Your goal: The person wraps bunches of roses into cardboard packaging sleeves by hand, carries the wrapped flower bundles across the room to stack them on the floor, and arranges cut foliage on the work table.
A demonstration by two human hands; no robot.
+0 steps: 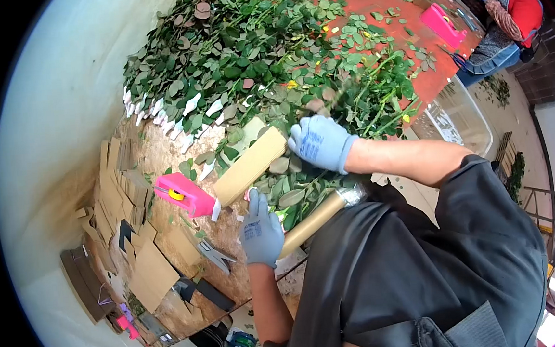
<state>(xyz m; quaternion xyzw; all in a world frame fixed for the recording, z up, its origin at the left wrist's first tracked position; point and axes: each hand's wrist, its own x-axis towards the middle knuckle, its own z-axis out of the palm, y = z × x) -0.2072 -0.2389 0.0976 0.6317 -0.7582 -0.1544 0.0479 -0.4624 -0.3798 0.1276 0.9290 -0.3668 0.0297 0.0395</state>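
Observation:
My left hand (261, 235), in a grey-blue glove, has its fingers together at a small pink-and-white tip; what they pinch is mostly hidden. Farther right, my gloved right hand (319, 145) is closed around a leafy stem, with blurred leaves (324, 102) showing above it. Between and below the hands lie dark green leaves (292, 198). A bundle of tan cardboard strips (251, 166) lies beside both hands. Left of it stands a pink tape dispenser (184, 194) with a yellow core. A cardboard tube (311, 224) slants against my dark apron.
A large heap of leafy stems (236, 59) with white-sleeved heads (166, 122) covers the back of the table. Cut cardboard (152, 275) and a grey clip-like tool (215, 255) lie at left. A person (503, 22) and another pink dispenser (443, 25) are at far right, near a plastic crate (475, 122).

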